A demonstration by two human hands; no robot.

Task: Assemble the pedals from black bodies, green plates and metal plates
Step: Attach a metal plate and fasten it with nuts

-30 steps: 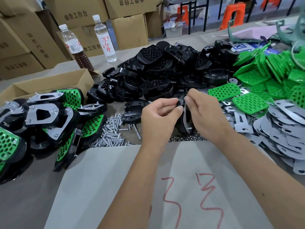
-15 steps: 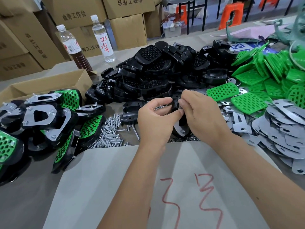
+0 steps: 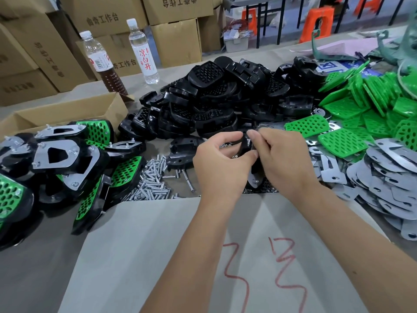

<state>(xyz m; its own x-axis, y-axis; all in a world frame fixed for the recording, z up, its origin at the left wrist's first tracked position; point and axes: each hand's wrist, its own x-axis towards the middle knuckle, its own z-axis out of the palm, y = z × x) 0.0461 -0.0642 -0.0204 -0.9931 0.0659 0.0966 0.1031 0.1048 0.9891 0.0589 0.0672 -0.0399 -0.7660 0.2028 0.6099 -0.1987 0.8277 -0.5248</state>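
The pedal in hand (image 3: 253,164), a black body with a metal plate showing at its lower tip, stands on edge at centre frame, just above the near sheet of grey paper (image 3: 180,256). The right hand (image 3: 284,161) grips its upper part from the right, fingers curled round it; the left hand (image 3: 220,162) pinches it from the left, thumb and forefinger meeting near its top edge. It looks mid-assembly, though whether its screws are in cannot be told. A heap of finished pedals (image 3: 56,163) lies at left. Much seems left: black bodies (image 3: 209,105) are piled at upper centre, green plates (image 3: 370,102) at upper right, metal plates (image 3: 388,177) at right, loose screws (image 3: 153,179) left of the hands.
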